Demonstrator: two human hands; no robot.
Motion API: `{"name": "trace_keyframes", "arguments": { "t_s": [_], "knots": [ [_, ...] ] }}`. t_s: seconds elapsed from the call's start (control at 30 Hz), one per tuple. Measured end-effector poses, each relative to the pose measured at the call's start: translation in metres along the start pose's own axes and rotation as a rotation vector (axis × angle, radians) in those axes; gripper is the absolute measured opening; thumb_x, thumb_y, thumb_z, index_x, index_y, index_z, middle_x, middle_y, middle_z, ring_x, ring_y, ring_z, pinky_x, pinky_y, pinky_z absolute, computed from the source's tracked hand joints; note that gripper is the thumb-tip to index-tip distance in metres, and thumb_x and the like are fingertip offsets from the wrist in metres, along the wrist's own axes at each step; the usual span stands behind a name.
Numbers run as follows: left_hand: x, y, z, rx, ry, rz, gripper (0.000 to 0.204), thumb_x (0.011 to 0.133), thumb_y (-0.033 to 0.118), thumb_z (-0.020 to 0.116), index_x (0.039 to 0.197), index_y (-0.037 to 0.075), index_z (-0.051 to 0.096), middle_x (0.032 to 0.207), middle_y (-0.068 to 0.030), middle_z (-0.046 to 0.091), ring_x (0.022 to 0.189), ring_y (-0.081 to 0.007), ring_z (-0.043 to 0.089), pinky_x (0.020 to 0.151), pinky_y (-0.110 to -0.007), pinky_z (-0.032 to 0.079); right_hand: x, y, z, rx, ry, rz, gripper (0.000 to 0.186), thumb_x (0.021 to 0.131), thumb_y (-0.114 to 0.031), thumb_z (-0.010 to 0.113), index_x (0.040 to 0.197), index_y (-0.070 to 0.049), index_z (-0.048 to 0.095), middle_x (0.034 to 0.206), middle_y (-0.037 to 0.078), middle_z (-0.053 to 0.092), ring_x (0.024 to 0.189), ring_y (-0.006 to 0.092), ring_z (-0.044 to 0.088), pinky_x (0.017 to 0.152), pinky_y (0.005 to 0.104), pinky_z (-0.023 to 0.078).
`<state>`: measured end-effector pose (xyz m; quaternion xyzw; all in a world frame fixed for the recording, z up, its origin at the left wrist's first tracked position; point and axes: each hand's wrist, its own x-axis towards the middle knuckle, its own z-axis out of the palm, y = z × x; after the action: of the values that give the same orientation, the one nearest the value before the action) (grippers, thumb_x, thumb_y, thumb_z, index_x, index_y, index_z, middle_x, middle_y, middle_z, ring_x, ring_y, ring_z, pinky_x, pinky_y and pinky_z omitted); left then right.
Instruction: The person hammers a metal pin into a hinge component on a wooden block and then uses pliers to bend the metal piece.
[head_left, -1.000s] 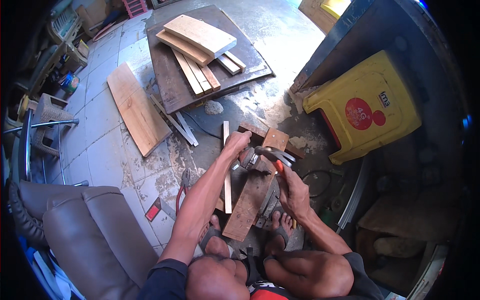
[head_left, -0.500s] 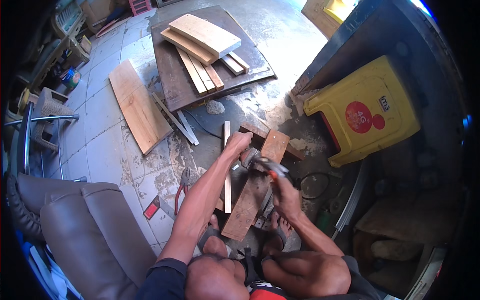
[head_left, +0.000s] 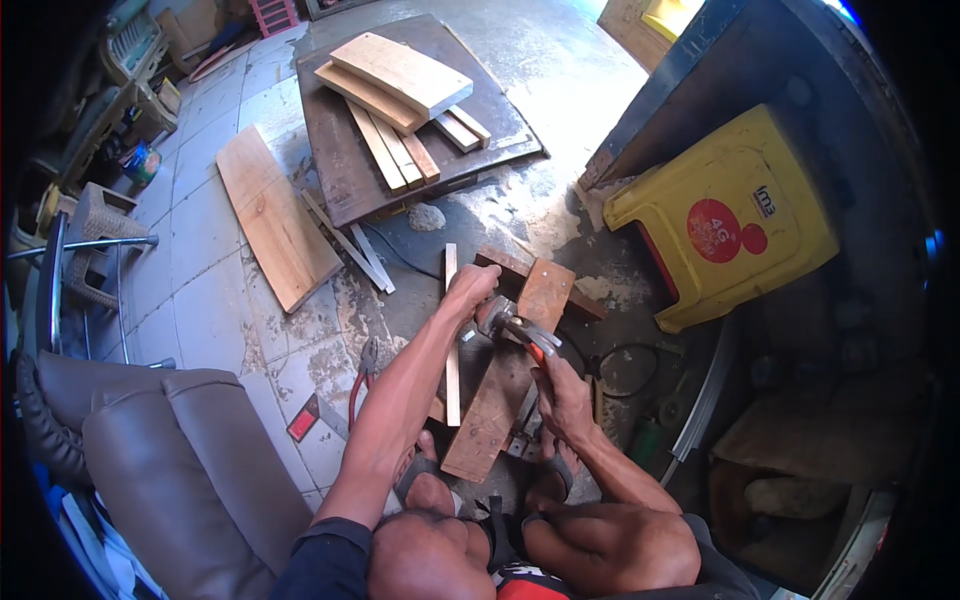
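My left hand [head_left: 473, 287] is closed beside a grey metal piece [head_left: 493, 314] above a dark-stained wooden board [head_left: 485, 410]; what its fingers hold is hidden. My right hand [head_left: 565, 402] grips a hammer [head_left: 542, 345] with an orange handle, its head at the metal piece; whether they touch I cannot tell. A metal fitting [head_left: 525, 440] shows under the board near my right foot. A pale wooden strip [head_left: 452, 390] lies alongside the board, passing behind my left hand. Red-handled pliers [head_left: 362, 380] and a red-and-silver square [head_left: 305, 422] are left of my left forearm.
Cut timber [head_left: 400, 75] is stacked on a low brown table [head_left: 335, 200] ahead. A plank [head_left: 275, 220] lies on the tiled floor. A yellow plastic stool [head_left: 770, 230] rests tipped against a dark panel at right. A brown padded seat [head_left: 180, 460] is at lower left, a black cable loop [head_left: 630, 390] at right.
My right hand and the hammer have swung down and a little left, the head now at the metal piece. My left hand has stayed nearly in place.
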<state>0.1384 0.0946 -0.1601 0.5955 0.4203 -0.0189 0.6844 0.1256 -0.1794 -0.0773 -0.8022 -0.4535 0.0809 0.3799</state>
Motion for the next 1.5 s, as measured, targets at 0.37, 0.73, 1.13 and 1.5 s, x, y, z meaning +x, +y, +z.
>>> {"name": "trace_keyframes", "arguments": {
  "t_s": [0.37,0.73,1.13,1.5],
  "knots": [
    [0.005,-0.005,-0.004,0.008,0.032,0.003,0.037,0.083,0.029,0.064,0.084,-0.006,0.073,0.074,-0.0131,0.068,0.067,-0.0228,0.061,0.060,-0.041,0.044,0.008,-0.001,-0.005,-0.003,-0.023,-0.041,0.044,0.096,-0.001,0.067,0.139,-0.001,0.057,0.101,0.024,0.068,0.088,0.0427,0.070,0.074,0.0447,0.056],
    [0.000,-0.005,-0.001,0.004,0.047,0.033,0.034,0.085,0.029,0.065,0.081,-0.003,0.074,0.070,-0.0088,0.065,0.062,-0.0191,0.058,0.057,-0.039,0.041,0.007,0.003,0.005,0.030,-0.017,0.064,0.040,0.097,-0.004,0.067,0.137,-0.003,0.060,0.111,0.024,0.069,0.099,0.0422,0.071,0.083,0.0426,0.056],
    [0.007,-0.011,0.007,0.068,0.057,0.028,0.038,0.082,0.031,0.064,0.088,-0.004,0.075,0.082,-0.0158,0.073,0.080,-0.0260,0.068,0.069,-0.041,0.050,0.012,0.002,-0.012,0.002,-0.009,0.017,0.040,0.096,-0.001,0.066,0.136,-0.003,0.061,0.108,0.025,0.068,0.098,0.0419,0.071,0.083,0.0431,0.056],
    [-0.029,-0.032,-0.001,-0.291,0.126,0.187,0.043,0.102,0.038,0.056,0.106,-0.003,0.070,0.086,-0.0118,0.071,0.085,-0.0234,0.067,0.082,-0.038,0.052,0.125,-0.089,-0.120,-0.502,-0.220,-0.084,0.045,0.100,-0.027,0.063,0.145,-0.023,0.057,0.094,0.015,0.068,0.082,0.0379,0.071,0.071,0.0475,0.058]
  ]
}}
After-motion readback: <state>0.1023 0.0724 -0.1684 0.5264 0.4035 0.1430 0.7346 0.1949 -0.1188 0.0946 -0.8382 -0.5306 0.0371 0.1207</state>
